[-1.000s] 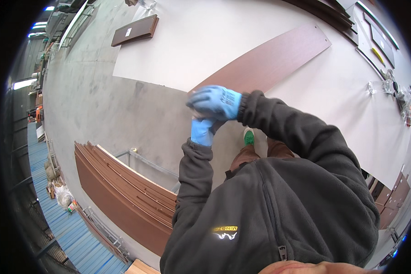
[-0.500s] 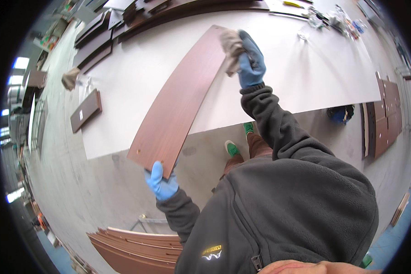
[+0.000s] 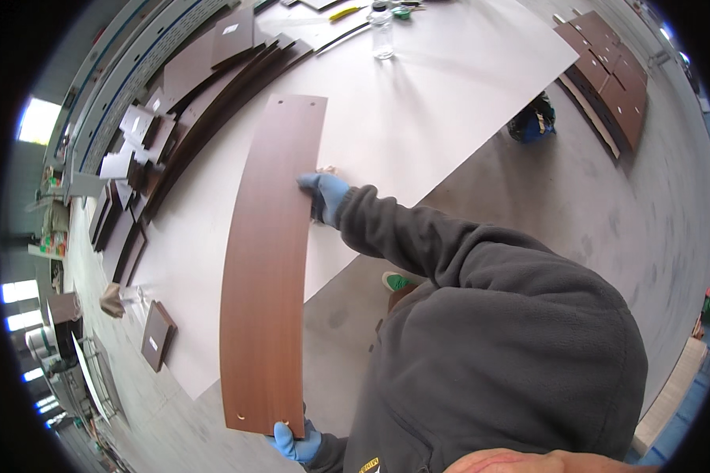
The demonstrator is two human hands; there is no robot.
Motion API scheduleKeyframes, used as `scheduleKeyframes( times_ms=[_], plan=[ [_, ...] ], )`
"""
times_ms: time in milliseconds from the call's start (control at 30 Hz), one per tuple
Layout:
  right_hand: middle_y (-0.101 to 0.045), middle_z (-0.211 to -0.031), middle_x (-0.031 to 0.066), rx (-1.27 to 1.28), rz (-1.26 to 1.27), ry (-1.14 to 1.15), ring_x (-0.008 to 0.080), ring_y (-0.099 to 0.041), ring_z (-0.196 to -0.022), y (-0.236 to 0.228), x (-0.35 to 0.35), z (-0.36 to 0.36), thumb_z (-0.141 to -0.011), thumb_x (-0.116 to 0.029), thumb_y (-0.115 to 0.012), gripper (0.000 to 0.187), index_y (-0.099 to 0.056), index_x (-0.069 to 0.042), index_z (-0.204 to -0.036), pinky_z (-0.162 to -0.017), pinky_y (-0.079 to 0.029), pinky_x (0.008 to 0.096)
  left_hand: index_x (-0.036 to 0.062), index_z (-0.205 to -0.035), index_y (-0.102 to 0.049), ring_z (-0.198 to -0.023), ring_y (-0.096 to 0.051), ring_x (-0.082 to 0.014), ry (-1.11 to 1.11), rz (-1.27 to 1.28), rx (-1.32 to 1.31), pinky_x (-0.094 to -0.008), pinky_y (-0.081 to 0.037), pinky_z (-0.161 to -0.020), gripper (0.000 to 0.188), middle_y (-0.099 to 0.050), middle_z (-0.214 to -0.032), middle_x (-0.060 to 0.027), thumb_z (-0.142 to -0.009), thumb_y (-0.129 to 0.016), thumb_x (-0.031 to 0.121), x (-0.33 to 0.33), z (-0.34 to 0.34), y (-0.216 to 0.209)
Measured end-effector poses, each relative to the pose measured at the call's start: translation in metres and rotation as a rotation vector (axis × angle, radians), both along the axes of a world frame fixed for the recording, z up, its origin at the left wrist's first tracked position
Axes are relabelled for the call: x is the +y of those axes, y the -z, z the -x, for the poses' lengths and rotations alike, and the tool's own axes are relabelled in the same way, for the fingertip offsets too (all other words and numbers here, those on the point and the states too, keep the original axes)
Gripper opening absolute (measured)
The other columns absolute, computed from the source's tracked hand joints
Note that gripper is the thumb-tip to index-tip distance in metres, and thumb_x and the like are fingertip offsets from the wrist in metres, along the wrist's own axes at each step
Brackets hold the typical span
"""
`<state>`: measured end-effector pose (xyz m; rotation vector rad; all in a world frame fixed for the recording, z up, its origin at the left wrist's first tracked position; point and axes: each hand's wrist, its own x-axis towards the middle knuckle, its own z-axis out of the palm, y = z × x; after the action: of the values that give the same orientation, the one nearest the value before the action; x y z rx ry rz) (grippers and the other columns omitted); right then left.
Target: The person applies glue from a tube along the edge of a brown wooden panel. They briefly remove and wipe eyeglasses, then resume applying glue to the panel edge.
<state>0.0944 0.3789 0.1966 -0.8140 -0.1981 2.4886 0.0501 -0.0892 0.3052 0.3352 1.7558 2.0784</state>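
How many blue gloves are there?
2. The left glove holds the brown panel at its end nearest the bottom of the picture; the right glove holds its right edge, farther up. I see no others, though some could be hidden.

Gloved right hand (image 3: 325, 197) grips a brown panel's (image 3: 267, 268) right edge, shifted from its far end half a second earlier — the panel, then slanting far-right, now pointing nearly straight ahead, a beige cloth (image 3: 328, 169) largely hidden.
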Motion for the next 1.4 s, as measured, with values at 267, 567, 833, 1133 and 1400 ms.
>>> scheduleKeyframes(
  times_ms=[267,567,833,1133,1400],
  plan=[
    [-0.07,-0.121,0.0135,-0.051,-0.262,0.119,0.0252,-0.071,-0.107,-0.028,0.077,-0.261,-0.096,-0.001,-0.063,0.032,-0.059,0.003,-0.128,-0.099,-0.058,0.0402,0.0063,-0.13,-0.064,-0.106,-0.069,-0.0259,0.055,0.115,-0.336,-0.0438,-0.059,-0.085,0.04,-0.07,-0.122,-0.0084,-0.093,-0.069,0.02,0.067,-0.071,0.116],
    [-0.067,-0.13,0.0168,-0.34,-0.222,0.416,0.0305,-0.068,-0.115,0.034,0.218,-0.543,-0.096,-0.002,-0.062,0.037,-0.057,0.005,-0.132,-0.107,-0.053,0.0436,0.0094,-0.133,-0.062,-0.112,-0.068,-0.0209,0.326,0.179,-0.805,-0.0386,-0.057,-0.097,0.035,-0.069,-0.126,-0.0079,-0.099,-0.068,0.017,0.336,-0.237,0.217],
    [-0.072,-0.116,0.0154,-0.334,-0.161,0.547,0.0308,-0.071,-0.104,0.088,0.337,-0.627,-0.094,0.002,-0.063,0.026,-0.064,0.003,-0.12,-0.098,-0.058,0.0427,0.001,-0.139,-0.058,-0.116,-0.065,-0.0272,0.355,0.173,-0.76,-0.0422,-0.055,-0.099,0.05,-0.066,-0.133,-0.0124,-0.103,-0.065,0.035,0.501,-0.302,0.244],
    [-0.073,-0.11,0.0132,-0.443,-0.104,0.53,0.0274,-0.072,-0.098,0.17,0.472,-0.661,-0.092,0.002,-0.067,0.021,-0.067,0.004,-0.113,-0.092,-0.059,0.0402,-0.0035,-0.136,-0.06,-0.115,-0.066,-0.0253,0.261,0.377,-0.639,-0.0386,-0.054,-0.1,0.056,-0.066,-0.133,-0.0131,-0.1,-0.068,0.04,0.635,-0.325,0.283],
    [-0.072,-0.116,0.0164,-0.506,-0.088,0.415,0.0289,-0.07,-0.105,0.187,0.517,-0.679,-0.09,0.003,-0.07,0.028,-0.065,0.01,-0.118,-0.098,-0.055,0.0403,-0.0027,-0.138,-0.059,-0.114,-0.066,-0.0271,0.241,0.52,-0.701,-0.0392,-0.053,-0.1,0.061,-0.066,-0.132,-0.0126,-0.099,-0.068,0.044,0.686,-0.33,0.281]
  ],
)
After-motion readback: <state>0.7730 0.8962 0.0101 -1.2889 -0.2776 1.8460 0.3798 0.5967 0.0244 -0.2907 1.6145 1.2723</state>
